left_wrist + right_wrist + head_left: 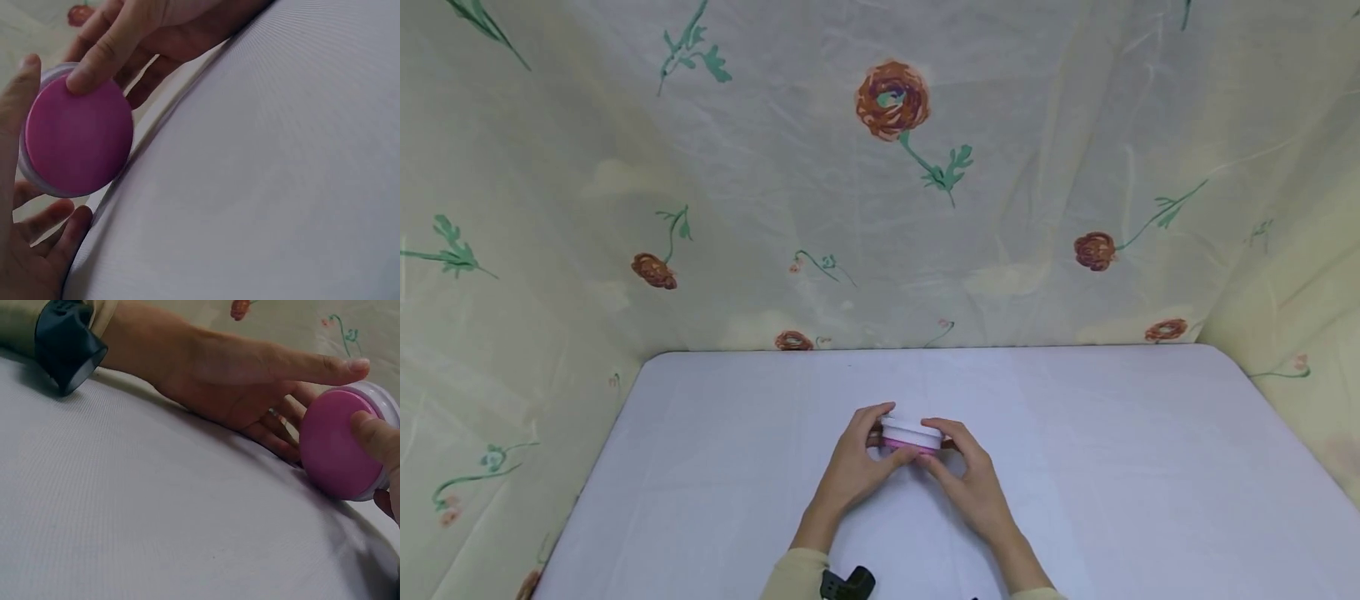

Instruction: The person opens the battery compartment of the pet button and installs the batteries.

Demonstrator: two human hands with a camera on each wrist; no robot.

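Note:
Both hands hold a round pink-and-white container [910, 432] between them, over the middle of the white table. Its smooth pink face [81, 140] is turned toward the person, and a white rim [382, 400] shows behind it. My left hand [856, 463] grips it from the left, thumb along the rim and fingers spread round the far side. From the right, my right hand [976, 487] pinches it, thumb pressed on the pink face near the edge. The fingers behind the container are partly hidden.
A white cloth covers the table [700, 467]. Flower-printed curtain [760, 167] hangs behind it and along both sides. A dark wrist camera [848, 582] is strapped at the left sleeve [797, 575].

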